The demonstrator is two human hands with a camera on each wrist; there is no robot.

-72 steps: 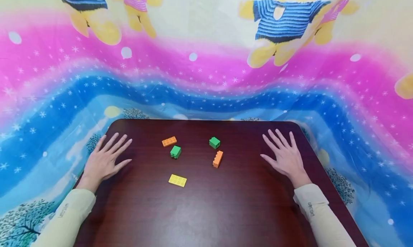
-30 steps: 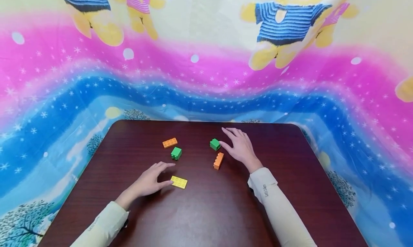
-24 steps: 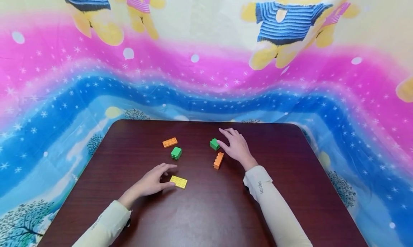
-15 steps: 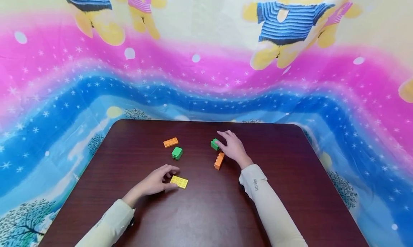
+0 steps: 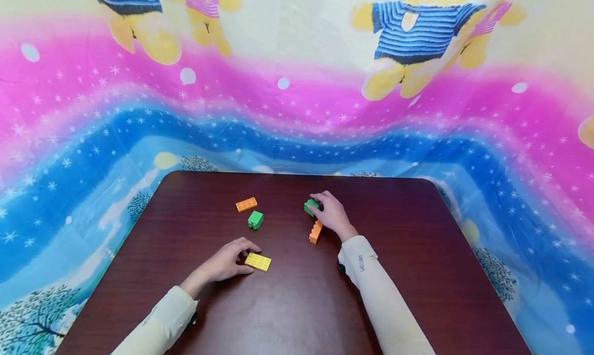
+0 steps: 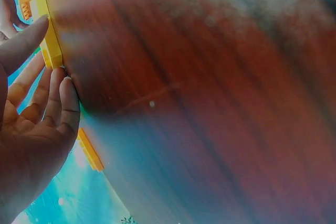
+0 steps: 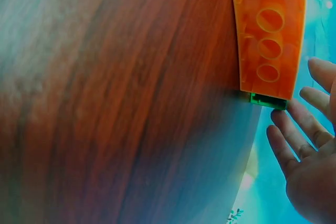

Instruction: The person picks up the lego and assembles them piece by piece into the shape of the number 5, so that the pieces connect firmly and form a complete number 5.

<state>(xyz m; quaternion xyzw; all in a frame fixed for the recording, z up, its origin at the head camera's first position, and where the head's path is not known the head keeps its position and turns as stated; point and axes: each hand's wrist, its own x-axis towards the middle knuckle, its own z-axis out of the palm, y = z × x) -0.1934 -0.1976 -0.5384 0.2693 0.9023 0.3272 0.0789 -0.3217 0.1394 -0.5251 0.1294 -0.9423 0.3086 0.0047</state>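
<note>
On the dark wooden table, a yellow studded plate [image 5: 258,261] lies flat, studs up. My left hand [image 5: 227,261] is spread around its left end, thumb at the near edge and fingers at the far edge. In the left wrist view the thumb overlaps the yellow plate [image 6: 48,30], fingers loosely bent. My right hand [image 5: 331,213] reaches around a green building brick [image 5: 311,207], thumb on its near side and index finger beyond it. An orange brick [image 5: 315,232] lies on its side just below that hand. In the right wrist view its hollow underside hides most of the green brick [image 7: 269,101].
An orange plate [image 5: 246,204] and another green brick [image 5: 255,220] lie left of centre on the table [image 5: 287,314]. A printed cloth backdrop [image 5: 287,118] hangs behind the table's far edge and down both sides.
Both hands have moved in from the table's sides, the left to the yellow plate and the right to the right-hand green brick. Their spread fingers have drawn in around these pieces, which stay put.
</note>
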